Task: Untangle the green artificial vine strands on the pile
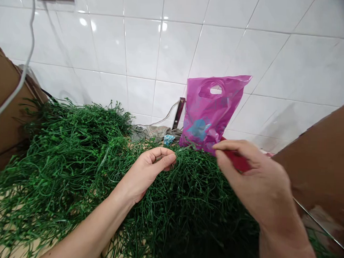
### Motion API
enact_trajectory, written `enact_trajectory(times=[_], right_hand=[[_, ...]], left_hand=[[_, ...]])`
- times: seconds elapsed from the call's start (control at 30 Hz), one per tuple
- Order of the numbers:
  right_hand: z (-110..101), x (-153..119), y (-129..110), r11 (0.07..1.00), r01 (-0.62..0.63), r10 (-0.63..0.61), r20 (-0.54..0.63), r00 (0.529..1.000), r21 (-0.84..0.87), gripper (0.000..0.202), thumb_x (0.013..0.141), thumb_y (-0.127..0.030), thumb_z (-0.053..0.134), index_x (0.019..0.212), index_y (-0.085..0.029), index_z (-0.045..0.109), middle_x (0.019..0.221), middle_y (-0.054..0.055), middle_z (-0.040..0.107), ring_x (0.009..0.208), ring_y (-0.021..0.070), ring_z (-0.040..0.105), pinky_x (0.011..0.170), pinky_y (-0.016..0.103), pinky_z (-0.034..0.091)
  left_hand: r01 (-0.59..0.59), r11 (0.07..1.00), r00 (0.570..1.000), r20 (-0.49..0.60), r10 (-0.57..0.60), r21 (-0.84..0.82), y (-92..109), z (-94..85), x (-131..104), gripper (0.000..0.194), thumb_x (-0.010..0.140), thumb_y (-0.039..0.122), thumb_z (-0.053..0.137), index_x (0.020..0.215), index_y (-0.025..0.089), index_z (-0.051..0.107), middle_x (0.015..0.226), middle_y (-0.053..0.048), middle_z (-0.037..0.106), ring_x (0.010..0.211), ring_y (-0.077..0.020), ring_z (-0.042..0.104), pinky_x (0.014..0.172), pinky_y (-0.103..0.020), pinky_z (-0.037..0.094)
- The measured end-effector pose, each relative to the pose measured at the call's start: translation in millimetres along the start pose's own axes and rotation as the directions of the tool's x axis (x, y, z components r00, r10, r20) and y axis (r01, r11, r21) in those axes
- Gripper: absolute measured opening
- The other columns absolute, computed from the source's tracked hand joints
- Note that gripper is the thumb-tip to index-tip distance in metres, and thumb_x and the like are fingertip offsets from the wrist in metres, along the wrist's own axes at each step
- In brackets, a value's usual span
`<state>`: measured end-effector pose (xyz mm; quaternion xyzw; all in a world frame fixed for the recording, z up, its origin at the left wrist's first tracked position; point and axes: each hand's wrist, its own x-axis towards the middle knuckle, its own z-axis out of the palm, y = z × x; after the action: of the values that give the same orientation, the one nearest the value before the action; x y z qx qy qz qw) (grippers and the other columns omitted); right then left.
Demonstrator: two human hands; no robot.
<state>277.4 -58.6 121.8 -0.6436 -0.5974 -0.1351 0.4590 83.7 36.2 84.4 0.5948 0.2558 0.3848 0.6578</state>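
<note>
A wide heap of thin green artificial stems (71, 140) spreads over a pale surface. My left hand (156, 164) is closed in a pinch above the middle of the heap; what its fingertips hold, if anything, is too small to name. To the right, my right hand (252, 174) is closed, thumb and forefinger pressed together at the tip. A red thing (239, 161) shows within its curled fingers, mostly hidden by the hand. Just behind the heap, a purple plastic bag (209, 108) with a cut-out handle stands against the wall, near my right fingertips.
Cardboard boxes stand at the left (8, 99) and right (321, 162). A white cable (30, 43) hangs from a socket at the upper left. Behind the heap lie crumpled grey material (154, 132), a small blue-and-white packet (169, 139) and an upright dark strip (178, 113).
</note>
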Motion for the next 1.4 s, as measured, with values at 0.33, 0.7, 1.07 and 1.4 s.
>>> enact_trajectory(times=[0.33,0.7,1.07,1.4], right_hand=[[36,-16,-22,0.988,-0.076,0.028,0.329,0.944,0.134,0.011,0.096,-0.023,0.055,0.096,-0.022,0.067,0.095,0.003,0.073,0.088,0.0201,0.065,0.086,0.035,0.049],[36,-12,-19,0.975,0.066,-0.137,0.335,0.932,0.213,0.016,0.095,-0.014,0.043,0.086,-0.021,0.055,0.076,-0.002,0.058,0.067,0.0128,0.054,0.063,0.025,0.041],[0,4,20,0.999,0.019,-0.022,0.106,0.994,0.029,0.015,0.084,-0.017,0.050,0.086,-0.023,0.064,0.076,-0.002,0.065,0.062,0.0141,0.056,0.059,0.027,0.043],[26,-16,-23,0.987,0.007,-0.057,0.306,0.950,0.163,0.010,0.096,-0.029,0.062,0.103,-0.025,0.067,0.101,0.000,0.071,0.095,0.0171,0.065,0.085,0.029,0.047]], left_hand=[[-0.057,0.977,0.997,0.061,0.045,0.208,-1,5.9,0,0.017,0.087,0.033,0.065,0.086,0.016,0.064,0.074,0.002,0.055,0.071,-0.0127,0.046,0.067,-0.024,0.037],[0.024,1.000,0.973,0.231,-0.024,0.001,-4,3.0,-1,0.020,0.089,0.035,0.064,0.082,0.017,0.062,0.074,0.003,0.051,0.074,-0.0113,0.043,0.071,-0.022,0.034],[0.021,0.993,0.998,0.060,-0.014,-0.117,-2,2.8,0,0.019,0.083,0.034,0.074,0.084,0.016,0.068,0.076,0.002,0.062,0.071,-0.0093,0.055,0.071,-0.021,0.042],[-0.090,0.990,0.996,0.014,0.089,0.109,-8,10.1,-1,0.014,0.083,0.029,0.069,0.085,0.016,0.064,0.071,0.003,0.061,0.066,-0.0102,0.053,0.062,-0.021,0.042]])
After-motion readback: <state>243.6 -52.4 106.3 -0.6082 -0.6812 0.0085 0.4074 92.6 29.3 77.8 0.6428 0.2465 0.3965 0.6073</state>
